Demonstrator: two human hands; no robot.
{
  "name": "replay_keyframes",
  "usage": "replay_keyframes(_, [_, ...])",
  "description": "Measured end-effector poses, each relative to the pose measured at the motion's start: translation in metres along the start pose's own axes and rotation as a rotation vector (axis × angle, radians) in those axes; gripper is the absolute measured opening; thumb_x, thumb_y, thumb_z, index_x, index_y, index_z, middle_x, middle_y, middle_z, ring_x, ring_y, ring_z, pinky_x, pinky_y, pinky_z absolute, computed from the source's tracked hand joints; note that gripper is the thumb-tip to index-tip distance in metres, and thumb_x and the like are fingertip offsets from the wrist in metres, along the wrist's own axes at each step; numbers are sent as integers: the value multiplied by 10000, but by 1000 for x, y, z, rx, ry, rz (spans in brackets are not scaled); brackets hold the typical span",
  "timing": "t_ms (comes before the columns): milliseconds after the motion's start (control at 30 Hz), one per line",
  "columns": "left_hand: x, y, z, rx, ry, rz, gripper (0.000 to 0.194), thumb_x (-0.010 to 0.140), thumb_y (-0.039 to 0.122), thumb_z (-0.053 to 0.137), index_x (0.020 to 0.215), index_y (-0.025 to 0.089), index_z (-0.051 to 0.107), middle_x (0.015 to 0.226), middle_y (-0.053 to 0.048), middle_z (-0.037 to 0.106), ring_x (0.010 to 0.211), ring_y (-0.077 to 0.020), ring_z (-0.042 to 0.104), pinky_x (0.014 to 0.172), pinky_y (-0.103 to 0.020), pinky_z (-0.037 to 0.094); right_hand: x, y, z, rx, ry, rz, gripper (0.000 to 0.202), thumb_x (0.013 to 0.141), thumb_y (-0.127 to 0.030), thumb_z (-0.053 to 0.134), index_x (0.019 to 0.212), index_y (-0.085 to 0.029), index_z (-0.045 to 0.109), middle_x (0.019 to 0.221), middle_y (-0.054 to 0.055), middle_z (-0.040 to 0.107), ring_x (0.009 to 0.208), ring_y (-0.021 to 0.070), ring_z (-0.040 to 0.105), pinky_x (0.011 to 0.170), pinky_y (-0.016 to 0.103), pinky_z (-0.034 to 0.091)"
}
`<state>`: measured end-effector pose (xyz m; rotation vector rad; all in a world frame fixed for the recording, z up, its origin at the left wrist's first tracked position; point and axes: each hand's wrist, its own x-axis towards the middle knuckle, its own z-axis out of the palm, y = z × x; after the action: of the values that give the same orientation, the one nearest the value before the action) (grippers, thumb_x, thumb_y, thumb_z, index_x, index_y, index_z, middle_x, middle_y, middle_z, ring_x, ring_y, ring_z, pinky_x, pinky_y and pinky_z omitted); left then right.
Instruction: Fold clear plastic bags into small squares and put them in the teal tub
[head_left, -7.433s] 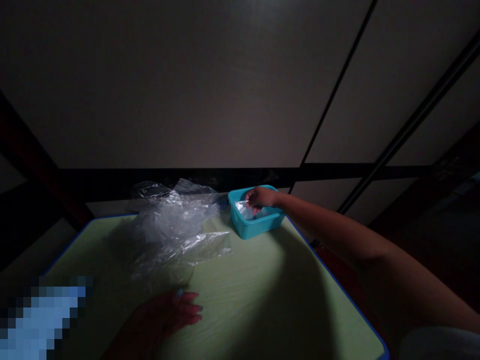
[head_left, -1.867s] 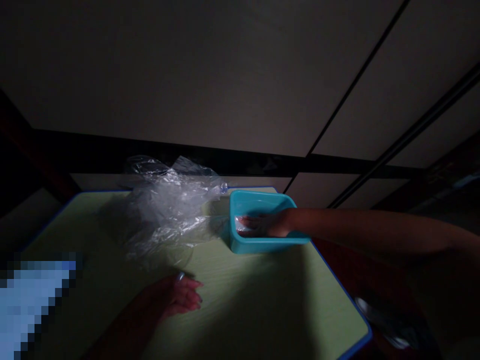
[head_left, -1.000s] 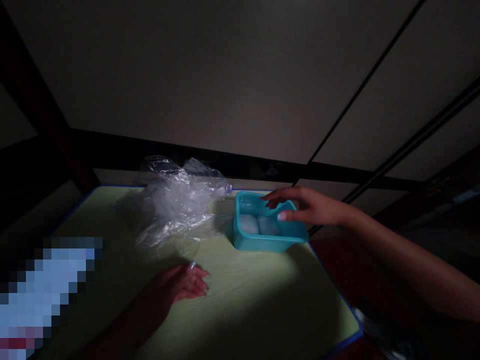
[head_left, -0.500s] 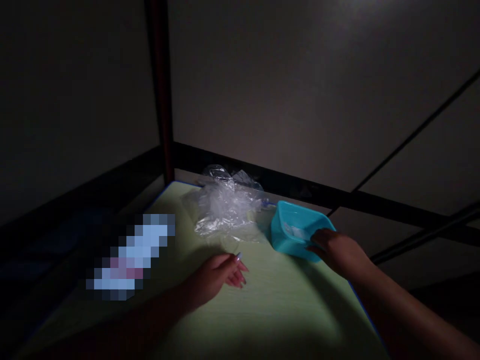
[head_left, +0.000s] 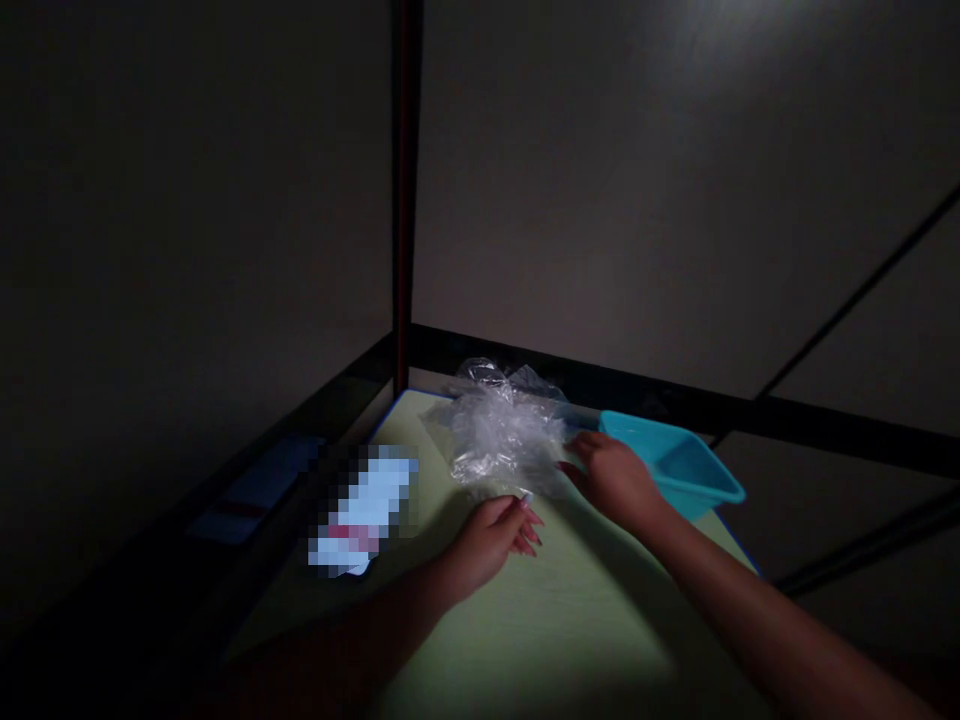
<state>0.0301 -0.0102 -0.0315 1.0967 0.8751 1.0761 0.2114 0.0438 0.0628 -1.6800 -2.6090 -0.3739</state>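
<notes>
Here's the left hand (head_left: 499, 537), low over the table (head_left: 525, 630), fingers loosely curled and slightly apart! Up and to its right, the right hand (head_left: 619, 485) has bent fingers, thumb and forefinger apart, right at the edge of the plastic (head_left: 499, 435); whether it touches or pinches any, I can't tell. That crumpled, clear heap lies just beyond the left hand. Right behind the right hand sits the blue tub (head_left: 694, 465), partly covered by it! Left of the left hand, a blurred, bright screen (head_left: 367, 505).
</notes>
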Motion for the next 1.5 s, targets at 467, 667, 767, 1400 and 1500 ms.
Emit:
replay_keyframes(467, [4, 9, -1, 48, 32, 25, 614, 681, 735, 584, 782, 131, 634, 645, -28, 634, 534, -135, 604, 557, -260, 423, 67, -24, -17, 255, 197, 214, 233, 987, -296, 485, 1112, -151, 618, 1114, 101, 646, 1014, 221, 617, 871, 387, 500])
replay_keyframes(667, [8, 10, -3, 14, 73, 27, 561, 702, 691, 615, 795, 138, 633, 656, -24, 650, 517, -127, 605, 534, -241, 413, 44, -17, -54, 320, 300, 101, 259, 1001, -305, 422, 1129, -152, 587, 1143, 116, 635, 1071, 199, 583, 912, 309, 451])
replay_keyframes(767, [9, 9, -4, 8, 90, 16, 532, 720, 666, 622, 772, 137, 639, 638, -17, 644, 499, -121, 600, 520, -231, 407, 44, -31, -24, 329, 197, 58, 312, 887, -318, 650, 1152, -163, 600, 1193, 107, 619, 1124, 223, 565, 959, 340, 450])
replay_keyframes(1400, [10, 11, -18, 93, 221, 134, 480, 804, 584, 589, 1035, 164, 623, 930, -97, 698, 673, -188, 681, 569, -278, 511, 82, -12, -85, 953, 520, -60, 275, 879, -435, 577, 769, -183, 585, 883, 61, 669, 885, 193, 627, 800, 333, 491])
replay_keyframes(1500, [13, 14, -22, 89, 331, 246, 621, 805, 470, 651, 1332, 215, 445, 1269, -151, 582, 1000, -242, 662, 748, -331, 545, 47, -13, -99, 1125, 493, -119, 361, 882, -532, 503, 741, -201, 525, 881, 65, 691, 821, 184, 673, 721, 321, 526])
